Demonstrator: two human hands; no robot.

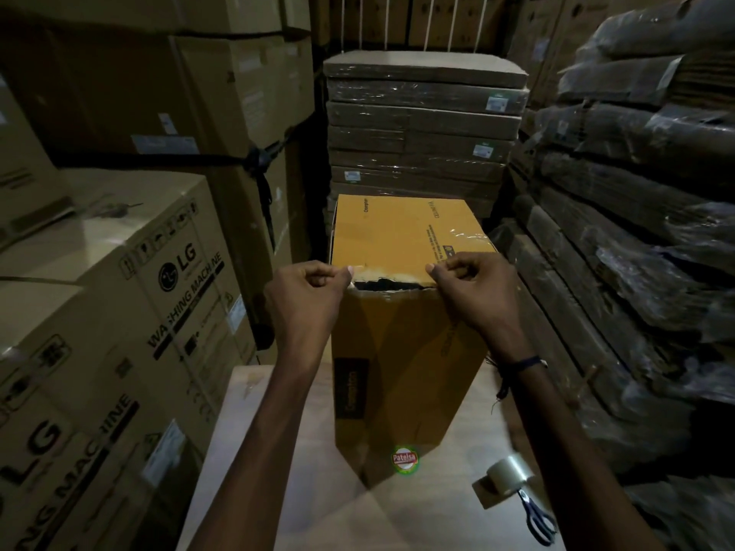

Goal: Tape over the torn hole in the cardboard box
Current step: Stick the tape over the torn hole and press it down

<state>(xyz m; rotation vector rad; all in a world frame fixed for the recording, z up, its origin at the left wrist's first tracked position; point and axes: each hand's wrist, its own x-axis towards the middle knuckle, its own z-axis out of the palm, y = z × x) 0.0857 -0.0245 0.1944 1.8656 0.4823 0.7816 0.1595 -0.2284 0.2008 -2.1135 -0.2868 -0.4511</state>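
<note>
Between stacked warehouse cartons, we're looking down from the head view at a yellow cardboard box [401,351] standing upright on the pale worktop [254,439]. Right on its top near edge sits the torn hole [391,284], a dark ragged slit. 2 hands are up at it: the left hand [308,290] at the slit's left end, the right hand [471,290] at its right end, both with fingers curled in and thumb against forefinger, pinching. A strip of clear tape seems stretched between them, but it's transparent and the light is dim, so I can't make the strip out for certain; only a glossy sheen shows on the box top by the right hand.

My read: this is the laying-down step. Next calls for lowering the strip squarely over the slit, then pressing it flat from 1 end to the other so no wrinkle bridges the tear.

Near right on the worktop, the tape roll [505,475] and scissors [537,515] lie just beside each other. The box's interior is black, contents hidden.
</note>
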